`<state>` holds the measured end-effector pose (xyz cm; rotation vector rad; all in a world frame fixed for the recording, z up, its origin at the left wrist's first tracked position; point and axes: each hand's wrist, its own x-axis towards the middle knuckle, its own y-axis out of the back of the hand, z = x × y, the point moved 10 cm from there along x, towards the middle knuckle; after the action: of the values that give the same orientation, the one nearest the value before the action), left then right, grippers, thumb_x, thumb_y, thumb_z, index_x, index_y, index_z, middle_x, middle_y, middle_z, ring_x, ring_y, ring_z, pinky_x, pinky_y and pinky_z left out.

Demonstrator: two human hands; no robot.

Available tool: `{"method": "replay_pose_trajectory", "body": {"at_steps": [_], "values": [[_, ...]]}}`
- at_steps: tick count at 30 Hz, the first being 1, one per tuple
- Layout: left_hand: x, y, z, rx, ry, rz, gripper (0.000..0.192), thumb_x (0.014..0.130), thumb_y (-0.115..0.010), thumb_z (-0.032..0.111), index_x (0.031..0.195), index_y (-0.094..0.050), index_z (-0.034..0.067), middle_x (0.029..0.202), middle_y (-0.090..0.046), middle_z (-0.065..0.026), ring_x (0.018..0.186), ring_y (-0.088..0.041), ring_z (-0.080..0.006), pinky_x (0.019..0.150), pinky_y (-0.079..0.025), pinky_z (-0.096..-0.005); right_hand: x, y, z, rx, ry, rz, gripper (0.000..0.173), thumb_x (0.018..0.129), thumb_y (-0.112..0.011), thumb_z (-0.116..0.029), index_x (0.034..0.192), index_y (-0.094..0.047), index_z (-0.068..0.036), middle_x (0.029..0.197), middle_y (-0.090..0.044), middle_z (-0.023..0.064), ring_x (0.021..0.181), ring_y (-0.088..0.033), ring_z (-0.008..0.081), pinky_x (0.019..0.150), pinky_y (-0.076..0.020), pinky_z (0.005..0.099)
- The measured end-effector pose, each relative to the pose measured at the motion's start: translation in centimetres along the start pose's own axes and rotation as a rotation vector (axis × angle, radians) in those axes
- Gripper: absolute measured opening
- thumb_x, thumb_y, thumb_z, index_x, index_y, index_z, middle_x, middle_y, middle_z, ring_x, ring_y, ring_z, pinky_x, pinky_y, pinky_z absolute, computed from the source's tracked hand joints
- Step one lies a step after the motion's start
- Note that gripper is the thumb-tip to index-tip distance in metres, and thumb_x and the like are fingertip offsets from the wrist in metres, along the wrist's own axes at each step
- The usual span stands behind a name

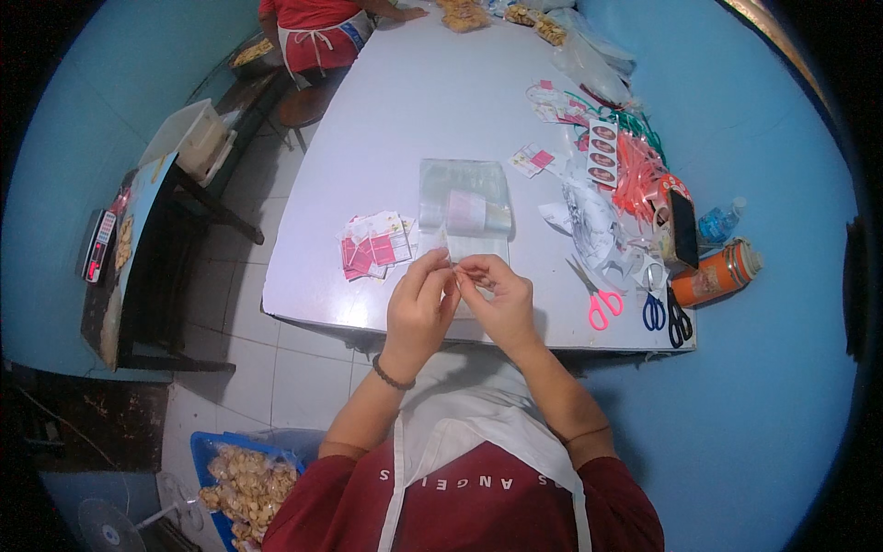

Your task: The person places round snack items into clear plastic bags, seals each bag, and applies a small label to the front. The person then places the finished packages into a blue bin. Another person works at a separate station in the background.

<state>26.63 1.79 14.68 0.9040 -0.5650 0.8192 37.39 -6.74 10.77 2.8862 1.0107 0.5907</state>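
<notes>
Close together over the near edge of a white table (407, 103), my left hand (422, 300) and my right hand (500, 297) pinch a small, thin translucent piece between their fingertips. Its exact kind cannot be told. Just beyond the fingers lies a stack of clear plastic bags (462, 176), with a folded clear piece (468, 210) on top. Left of the bags is a loose pile of pink and white printed cards (376, 248). Pink-handled scissors (606, 308) lie to the right of my right hand.
Along the right edge are blue-handled scissors (653, 310), black-handled scissors (679, 324), an orange flask (714, 279), a phone (681, 228), red ribbons (633, 176) and a sticker sheet (603, 155). A person (321, 41) stands at the far left. A blue crate (207, 455) of bagged snacks sits low left.
</notes>
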Motion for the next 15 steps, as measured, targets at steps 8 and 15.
{"method": "replay_pose_trajectory", "body": {"at_steps": [8, 15], "values": [[0.1, 1.1, -5.6, -0.308, 0.316, -0.047, 0.012, 0.085, -0.066, -0.007, 0.096, -0.065, -0.002, 0.124, -0.059, -0.0133, 0.095, -0.067, -0.0165, 0.083, -0.058, -0.0294, 0.8, 3.6, 3.3, 0.1, -0.054, 0.049, 0.016, 0.089, -0.061, 0.007, 0.101, -0.07, 0.0, 0.102, -0.069, 0.0097, 0.096, -0.069, 0.0164, 0.084, -0.0563, 0.028], [-0.6, 6.6, -12.4, -0.411, 0.469, 0.159, 0.005, 0.092, -0.062, -0.005, 0.097, -0.064, -0.004, 0.123, -0.06, -0.0119, 0.095, -0.063, -0.0103, 0.078, -0.057, -0.0243, 3.8, 14.6, 1.9, -0.623, 0.331, 0.365, 0.021, 0.086, -0.059, 0.009, 0.103, -0.069, 0.001, 0.106, -0.066, 0.014, 0.097, -0.066, 0.0284, 0.082, -0.0539, 0.036]]}}
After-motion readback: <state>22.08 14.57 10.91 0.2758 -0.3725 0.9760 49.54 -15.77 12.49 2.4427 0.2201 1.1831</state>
